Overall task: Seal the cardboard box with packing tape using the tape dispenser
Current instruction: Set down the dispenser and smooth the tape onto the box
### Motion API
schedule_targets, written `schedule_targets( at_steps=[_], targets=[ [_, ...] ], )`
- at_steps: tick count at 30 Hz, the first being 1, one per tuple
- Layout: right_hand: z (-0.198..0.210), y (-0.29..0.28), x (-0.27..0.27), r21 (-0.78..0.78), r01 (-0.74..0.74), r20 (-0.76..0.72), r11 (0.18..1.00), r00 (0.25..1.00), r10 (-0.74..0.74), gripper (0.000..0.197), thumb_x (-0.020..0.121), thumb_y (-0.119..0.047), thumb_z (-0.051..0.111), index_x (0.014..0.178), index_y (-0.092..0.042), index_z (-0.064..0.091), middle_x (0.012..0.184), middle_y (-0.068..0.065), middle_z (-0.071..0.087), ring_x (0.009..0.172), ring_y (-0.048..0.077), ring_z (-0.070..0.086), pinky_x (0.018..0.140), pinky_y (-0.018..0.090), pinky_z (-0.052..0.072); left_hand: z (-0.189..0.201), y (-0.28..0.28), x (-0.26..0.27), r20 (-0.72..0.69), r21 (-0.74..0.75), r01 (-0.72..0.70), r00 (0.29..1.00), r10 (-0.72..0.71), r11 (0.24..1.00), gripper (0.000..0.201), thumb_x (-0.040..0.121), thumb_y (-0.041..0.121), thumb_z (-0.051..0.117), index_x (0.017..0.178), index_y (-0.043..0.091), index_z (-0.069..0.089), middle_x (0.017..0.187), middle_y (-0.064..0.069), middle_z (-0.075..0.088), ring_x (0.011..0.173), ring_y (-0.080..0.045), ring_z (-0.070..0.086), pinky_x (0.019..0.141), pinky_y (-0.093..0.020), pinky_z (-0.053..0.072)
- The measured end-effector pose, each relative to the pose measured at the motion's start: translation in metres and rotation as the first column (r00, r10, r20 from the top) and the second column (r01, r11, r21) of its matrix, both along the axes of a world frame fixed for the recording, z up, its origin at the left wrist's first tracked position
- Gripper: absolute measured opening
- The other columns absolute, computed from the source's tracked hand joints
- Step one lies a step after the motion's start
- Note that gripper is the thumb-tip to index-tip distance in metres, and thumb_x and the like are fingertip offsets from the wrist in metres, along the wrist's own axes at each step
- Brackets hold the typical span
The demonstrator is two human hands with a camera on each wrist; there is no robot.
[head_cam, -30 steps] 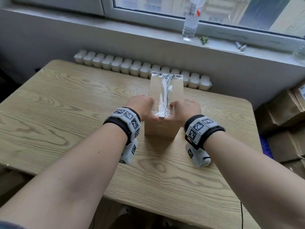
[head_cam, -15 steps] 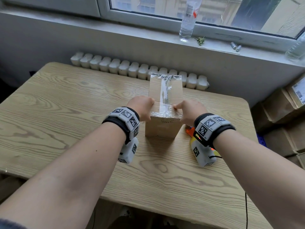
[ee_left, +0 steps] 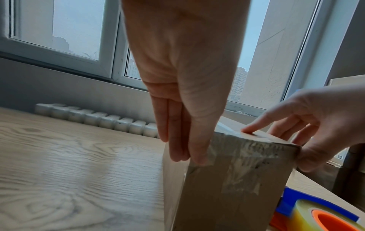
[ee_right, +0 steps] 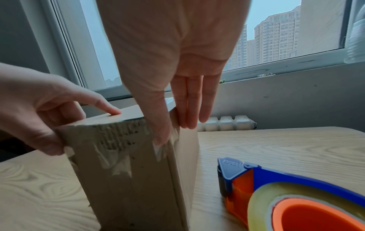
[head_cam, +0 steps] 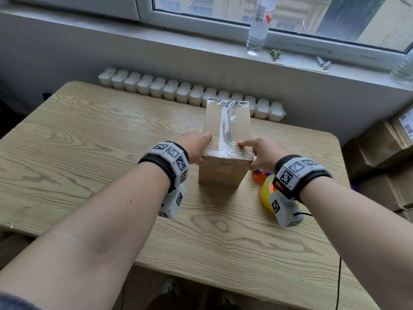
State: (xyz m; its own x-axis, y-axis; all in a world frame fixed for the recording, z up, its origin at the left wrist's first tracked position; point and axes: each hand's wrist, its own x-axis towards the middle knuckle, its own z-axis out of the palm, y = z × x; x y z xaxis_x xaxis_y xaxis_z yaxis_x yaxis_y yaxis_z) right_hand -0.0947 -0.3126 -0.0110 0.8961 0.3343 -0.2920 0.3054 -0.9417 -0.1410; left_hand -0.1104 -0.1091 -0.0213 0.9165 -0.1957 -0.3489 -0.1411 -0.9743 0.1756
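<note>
Window and radiator behind; pale wood-grain surface carries the brown cardboard box, upright, clear packing tape along the top seam and across both ends. Left hand and right hand flank the near top edge, probably smoothing tape ends down. Blue-and-orange tape dispenser lies just right of the box, set aside.

Left wrist: left hand's straight fingers press the tape over the corner, grip apart, nothing clamped.

Right wrist: right hand's fingers flat on the box's side, thumb pressing tape on the near face; grip apart. Dispenser untouched nearby.
</note>
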Motion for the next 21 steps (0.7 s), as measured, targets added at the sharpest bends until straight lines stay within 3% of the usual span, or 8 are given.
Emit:
schedule_targets(
  at_steps=[8, 14, 21],
  targets=[
    [-0.0089, 0.0039, -0.0028, 0.028, 0.058, 0.107, 0.998, 0.992, -0.061, 0.064, 0.076, -0.016, 0.071, 0.134, -0.034, 0.052, 0.123, 0.001, 0.065, 0.112, 0.024, 0.058, 0.087, 0.033, 0.047, -0.0089, -0.0023, 0.0004, 0.114, 0.037, -0.005, 0.993, 0.000, 0.999, 0.063, 0.076, 0.022, 0.076, 0.130, 0.009, 0.047, 0.111, -0.009, 0.066, 0.100, -0.026, 0.063, 0.084, -0.037, 0.054],
    [-0.0059, 0.0077, -0.0059, 0.004, 0.054, 0.131, 0.999, 0.990, -0.054, 0.057, 0.079, -0.025, 0.070, 0.132, -0.034, 0.054, 0.120, 0.002, 0.065, 0.111, 0.024, 0.059, 0.085, 0.032, 0.046, -0.0069, -0.0030, 0.0025, 0.122, 0.035, -0.002, 0.993, -0.002, 0.999, 0.057, 0.079, 0.029, 0.074, 0.127, 0.009, 0.051, 0.109, -0.009, 0.067, 0.099, -0.026, 0.063, 0.077, -0.033, 0.048],
    [-0.0037, 0.0081, -0.0089, -0.016, 0.063, 0.105, 0.998, 0.993, -0.061, 0.063, 0.082, -0.003, 0.061, 0.136, -0.034, 0.050, 0.121, 0.002, 0.065, 0.110, 0.024, 0.059, 0.081, 0.030, 0.044, 0.0005, -0.0027, -0.0011, 0.072, 0.047, 0.005, 0.997, -0.009, 0.999, 0.065, 0.076, 0.015, 0.075, 0.135, 0.010, 0.045, 0.113, -0.009, 0.065, 0.103, -0.027, 0.062, 0.079, -0.031, 0.048]
  ],
)
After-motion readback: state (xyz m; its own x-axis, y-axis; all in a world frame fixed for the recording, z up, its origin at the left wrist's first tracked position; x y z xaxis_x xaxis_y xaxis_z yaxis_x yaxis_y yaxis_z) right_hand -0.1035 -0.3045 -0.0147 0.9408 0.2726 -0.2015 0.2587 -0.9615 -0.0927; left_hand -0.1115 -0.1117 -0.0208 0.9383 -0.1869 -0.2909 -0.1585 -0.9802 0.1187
